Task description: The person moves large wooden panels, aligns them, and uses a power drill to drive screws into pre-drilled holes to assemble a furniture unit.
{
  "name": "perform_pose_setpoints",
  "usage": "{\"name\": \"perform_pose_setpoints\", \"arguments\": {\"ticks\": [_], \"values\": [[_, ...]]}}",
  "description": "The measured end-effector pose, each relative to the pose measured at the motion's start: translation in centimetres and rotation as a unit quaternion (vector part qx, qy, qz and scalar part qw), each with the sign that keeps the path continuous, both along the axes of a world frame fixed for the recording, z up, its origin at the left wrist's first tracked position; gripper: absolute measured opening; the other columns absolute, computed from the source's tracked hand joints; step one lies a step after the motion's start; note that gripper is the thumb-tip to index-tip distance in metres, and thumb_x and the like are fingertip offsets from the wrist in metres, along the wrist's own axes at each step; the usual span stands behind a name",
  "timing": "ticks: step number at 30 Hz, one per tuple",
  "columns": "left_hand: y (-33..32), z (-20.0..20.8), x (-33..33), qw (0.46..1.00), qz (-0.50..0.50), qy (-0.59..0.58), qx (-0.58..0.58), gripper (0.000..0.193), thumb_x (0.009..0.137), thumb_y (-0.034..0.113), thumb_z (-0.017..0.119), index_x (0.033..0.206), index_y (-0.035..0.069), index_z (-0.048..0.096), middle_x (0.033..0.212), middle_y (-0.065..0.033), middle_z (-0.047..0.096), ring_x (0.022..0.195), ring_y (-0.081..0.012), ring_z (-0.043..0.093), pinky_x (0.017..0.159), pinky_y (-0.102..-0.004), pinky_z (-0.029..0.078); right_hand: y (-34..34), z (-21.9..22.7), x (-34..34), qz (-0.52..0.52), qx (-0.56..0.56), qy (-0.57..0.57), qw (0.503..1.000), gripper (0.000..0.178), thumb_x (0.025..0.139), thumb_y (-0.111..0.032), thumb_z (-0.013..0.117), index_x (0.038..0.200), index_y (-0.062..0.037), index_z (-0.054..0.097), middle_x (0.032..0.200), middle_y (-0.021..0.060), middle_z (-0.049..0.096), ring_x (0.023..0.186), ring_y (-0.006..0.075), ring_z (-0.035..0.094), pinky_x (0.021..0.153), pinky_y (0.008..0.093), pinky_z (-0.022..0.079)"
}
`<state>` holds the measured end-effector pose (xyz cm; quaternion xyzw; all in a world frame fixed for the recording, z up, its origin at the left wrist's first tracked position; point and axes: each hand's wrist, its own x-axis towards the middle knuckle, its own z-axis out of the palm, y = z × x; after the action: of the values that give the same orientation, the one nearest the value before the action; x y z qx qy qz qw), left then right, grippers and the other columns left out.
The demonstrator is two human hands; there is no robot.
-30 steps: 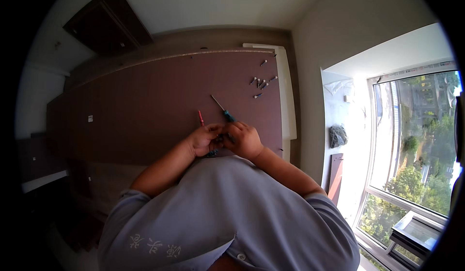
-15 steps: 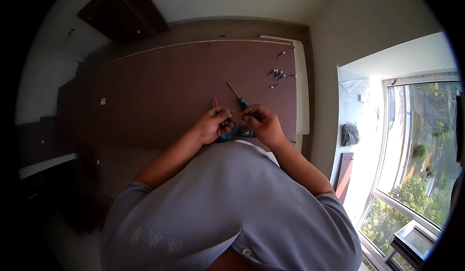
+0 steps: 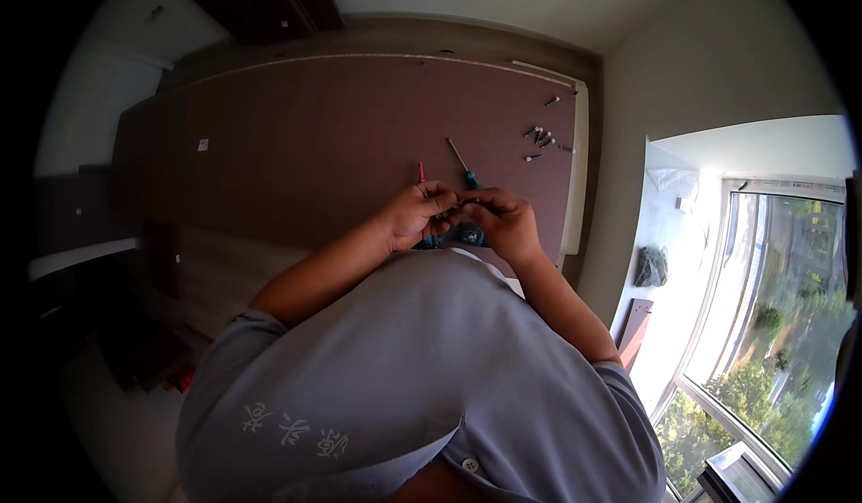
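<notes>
Currently, board: we see the brown board (image 3: 332,126) lying flat before us, a white sticker (image 3: 203,145) toward its left end.
Red tool: a slim red tool (image 3: 420,171) shows just beyond the left hand; its near end is hidden, so we cannot name it.
Left hand: the left hand (image 3: 418,214) is closed on a small fitting (image 3: 461,203) over the board's near edge.
Fitting: we judge its handling partway through; fingers cover it, and we cannot tell whether its parts are joined.
Bluish items: dark bluish items (image 3: 467,235) sit below the hands, too covered to identify.
Screwdriver: the screwdriver (image 3: 471,180) lies unheld, partly masked.
Right hand: the right hand (image 3: 505,218) pinches the same fitting.
Bolts: several pale-headed bolts (image 3: 547,138) lie loose near the right end, unfixed as we see it.
</notes>
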<state>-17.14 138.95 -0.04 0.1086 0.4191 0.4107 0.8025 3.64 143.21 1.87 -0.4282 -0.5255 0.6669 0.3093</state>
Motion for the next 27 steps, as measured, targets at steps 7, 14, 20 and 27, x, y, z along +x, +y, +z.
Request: {"name": "perform_pose_setpoints", "arguments": {"ticks": [7, 14, 20, 27], "values": [[0.2, 0.3, 0.2, 1.0, -0.004, 0.02, -0.01, 0.012, 0.103, 0.019, 0.066, 0.11, 0.009, 0.064, 0.098, -0.0037, 0.071, 0.082, -0.0119, 0.067, 0.07, -0.0257, 0.056, 0.5, 2.0, 0.3, 0.034, 0.085, -0.063, 0.994, 0.017, 0.09, 0.001, 0.075, 0.106, -0.0041, 0.078, 0.096, 0.0059, 0.074, 0.084, 0.0121, 0.068, 0.075, 0.028, 0.055], [0.3, 0.4, 0.3, 0.997, -0.036, 0.071, 0.012, 0.015, 0.1, 0.02, 0.07, 0.109, 0.009, 0.065, 0.096, -0.0033, 0.071, 0.083, -0.0114, 0.067, 0.07, -0.0253, 0.055, 1.1, 1.7, 0.8, 0.064, 0.188, -0.119, 0.973, 0.016, 0.084, -0.002, 0.079, 0.099, -0.0051, 0.078, 0.092, 0.0071, 0.072, 0.081, 0.0177, 0.069, 0.072, 0.0305, 0.055], [0.4, 0.0, 0.8, 0.995, -0.044, 0.082, 0.021, 0.016, 0.097, 0.015, 0.074, 0.108, 0.008, 0.065, 0.098, -0.0034, 0.07, 0.085, -0.0127, 0.067, 0.071, -0.0262, 0.056, 1.3, 1.0, 0.9, 0.065, 0.273, -0.224, 0.933, 0.02, 0.091, -0.024, 0.075, 0.083, -0.0057, 0.074, 0.078, 0.0125, 0.067, 0.075, 0.0286, 0.067, 0.066, 0.0396, 0.053], [0.5, -0.2, 1.1, 0.998, 0.018, 0.036, 0.05, 0.018, 0.092, 0.006, 0.076, 0.107, 0.007, 0.065, 0.1, -0.0045, 0.069, 0.091, -0.0147, 0.067, 0.079, -0.0287, 0.056, 1.0, 1.9, 0.3, 0.072, 0.222, -0.319, 0.919, 0.049, 0.1, -0.043, 0.063, 0.07, -0.0053, 0.072, 0.064, 0.0181, 0.063, 0.061, 0.0387, 0.064, 0.057, 0.047, 0.05]]}}
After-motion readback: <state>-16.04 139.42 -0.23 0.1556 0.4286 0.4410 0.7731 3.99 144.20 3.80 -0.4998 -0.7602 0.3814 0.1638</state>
